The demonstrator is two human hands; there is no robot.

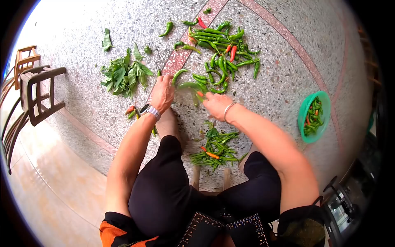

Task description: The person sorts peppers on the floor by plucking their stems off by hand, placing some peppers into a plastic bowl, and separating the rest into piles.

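Note:
My left hand point(163, 93), with a watch on its wrist, is over the speckled floor, its fingers bent together near a curved green pepper point(179, 75). To its right, my right hand point(218, 103), wearing a bracelet, has its fingers closed by blurred green and orange-red peppers point(200, 94); motion blur hides which of them it holds. Beyond both hands spreads a large pile of green peppers point(220, 41) with a few red ones. Between my legs lies a heap of green stems and peppers point(216, 148) with some orange ones.
A pile of green leaves point(125, 74) lies at the left, with a few small peppers point(131, 110) below it. At the right stands a green basket point(305, 119) holding peppers. Wooden stools point(35, 92) stand at the far left. Dark metal equipment point(343, 206) is at the lower right.

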